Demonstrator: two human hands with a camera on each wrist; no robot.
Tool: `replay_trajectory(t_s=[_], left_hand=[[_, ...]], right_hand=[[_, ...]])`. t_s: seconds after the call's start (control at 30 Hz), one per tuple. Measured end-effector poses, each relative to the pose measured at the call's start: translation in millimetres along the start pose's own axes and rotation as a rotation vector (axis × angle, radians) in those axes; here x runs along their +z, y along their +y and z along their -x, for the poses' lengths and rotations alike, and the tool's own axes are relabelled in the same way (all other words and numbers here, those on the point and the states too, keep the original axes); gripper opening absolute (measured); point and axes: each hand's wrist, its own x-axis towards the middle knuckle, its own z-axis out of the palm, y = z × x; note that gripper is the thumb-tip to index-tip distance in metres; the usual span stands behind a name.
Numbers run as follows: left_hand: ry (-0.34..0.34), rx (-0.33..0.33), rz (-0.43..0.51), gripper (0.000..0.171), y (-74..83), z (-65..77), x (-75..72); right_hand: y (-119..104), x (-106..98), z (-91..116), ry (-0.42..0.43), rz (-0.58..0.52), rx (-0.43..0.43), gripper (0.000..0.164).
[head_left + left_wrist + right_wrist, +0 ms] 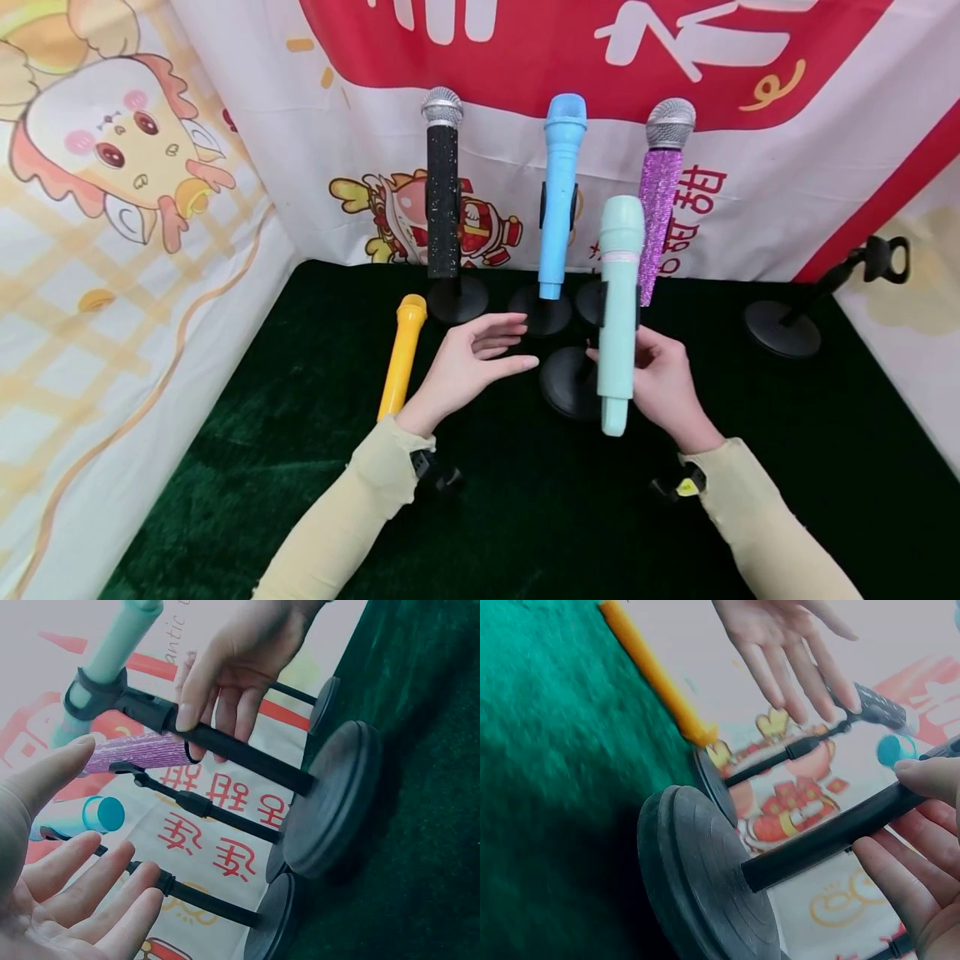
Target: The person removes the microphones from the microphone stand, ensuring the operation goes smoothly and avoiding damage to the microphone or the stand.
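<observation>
My right hand (667, 387) holds the black pole of a microphone stand (255, 761) between thumb and fingers. A mint green microphone (618, 325) sits tilted in that stand's clip. In the right wrist view, the stand's round base (705, 877) shows below the fingers; whether it touches the cloth I cannot tell. My left hand (480, 358) hovers to the left with fingers extended and nothing in it. Behind the hands, a blue microphone (558, 183), a black sparkly one (442, 200) and a purple glittery one (660, 200) are on stands.
A yellow microphone (401, 358) lies on the dark green cloth (525, 517), left of my left hand. On the far right stands a microphone stand (783, 329) with a bare clip. A printed white and red backdrop (525, 58) hangs behind, with printed cloth on both sides.
</observation>
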Motion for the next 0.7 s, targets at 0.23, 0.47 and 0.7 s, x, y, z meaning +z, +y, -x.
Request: replay_trajectory(t_s=[0.23,0.47,0.7], left_hand=[[0.036,0.011,0.037,0.042,4.3,-0.1,-1.2],[0.062,0.013,0.089,0.04,12.9,1.2,0.2],[0.114,0.038,0.083,0.04,19.1,1.1,0.9]], right_hand=[[2.2,22.4,-1.1,-0.098,-0.11,0.013,0.027],[29.0,44.5,-4.5,-0.094,-0.2,0.005,0.016],[29.1,62.0,-8.7,-0.094,-0.209,-0.005,0.012]])
